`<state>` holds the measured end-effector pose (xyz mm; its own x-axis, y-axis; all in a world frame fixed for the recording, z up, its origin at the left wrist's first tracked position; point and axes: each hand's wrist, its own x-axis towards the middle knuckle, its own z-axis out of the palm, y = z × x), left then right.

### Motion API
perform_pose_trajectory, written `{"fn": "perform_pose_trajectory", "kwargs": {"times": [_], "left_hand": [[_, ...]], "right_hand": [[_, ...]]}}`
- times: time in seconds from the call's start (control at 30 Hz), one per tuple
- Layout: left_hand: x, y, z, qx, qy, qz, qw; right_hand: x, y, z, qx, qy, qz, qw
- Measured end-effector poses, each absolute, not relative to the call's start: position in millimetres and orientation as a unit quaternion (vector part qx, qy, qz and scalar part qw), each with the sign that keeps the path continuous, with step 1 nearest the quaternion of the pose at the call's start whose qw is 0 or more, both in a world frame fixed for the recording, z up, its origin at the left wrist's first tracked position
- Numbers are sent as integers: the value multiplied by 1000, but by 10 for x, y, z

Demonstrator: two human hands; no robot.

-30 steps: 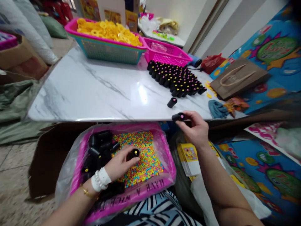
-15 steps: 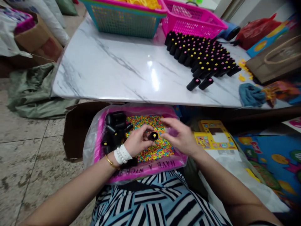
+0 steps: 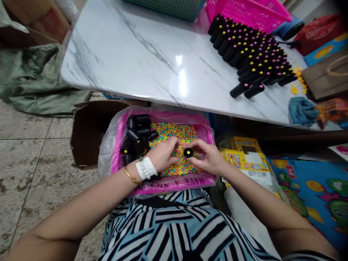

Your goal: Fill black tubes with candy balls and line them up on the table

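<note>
A black tube with a yellow dot on its end (image 3: 188, 152) sits between the thumb and fingers of my right hand (image 3: 208, 156), over the right half of a pink basket (image 3: 163, 186). Just left of it, my left hand (image 3: 163, 154) hovers above the beads with thumb and fingers apart and nothing in them. Small multicoloured beads or candies (image 3: 174, 131) cover the basket's bottom in the middle and right. Several more black tubes (image 3: 134, 135) lie in a heap along the basket's left side.
On the marble-patterned table (image 3: 114, 61) many black tubes (image 3: 244, 54) stand packed together, with two apart at their front. Behind them is a pink basket (image 3: 250, 14). Yellow boxes (image 3: 251, 156) lie right of my basket. An open cardboard box (image 3: 87, 134) stands left.
The black tube has passed from my left hand to my right hand and moved slightly right. My left hand has opened. The head view has tilted and shifted downward.
</note>
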<state>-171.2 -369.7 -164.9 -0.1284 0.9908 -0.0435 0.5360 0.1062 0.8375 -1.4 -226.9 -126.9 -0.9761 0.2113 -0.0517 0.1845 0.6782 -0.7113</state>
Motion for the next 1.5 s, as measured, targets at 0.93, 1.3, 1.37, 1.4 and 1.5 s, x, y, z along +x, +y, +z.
{"fn": "perform_pose_trajectory", "kwargs": {"times": [0.93,1.3,1.37,1.4,1.5], "left_hand": [[-1954,-3753,-1474,549,822,138,-61],[-1882,-3756,-1548,588,802,81,-60],[-1915,-3769,-1522,563,819,83,-80],[-1929,-3774,-1514,556,824,78,-83],[-1950,-3783,-1519,558,825,55,-67]], "right_hand": [[207,-2059,-1147,-141,-915,364,99],[143,-2023,-1022,-98,-935,293,171],[148,-1980,-1061,-57,-964,207,157],[155,-1960,-1081,-43,-975,167,143],[189,-1929,-1110,-42,-986,105,124]]}}
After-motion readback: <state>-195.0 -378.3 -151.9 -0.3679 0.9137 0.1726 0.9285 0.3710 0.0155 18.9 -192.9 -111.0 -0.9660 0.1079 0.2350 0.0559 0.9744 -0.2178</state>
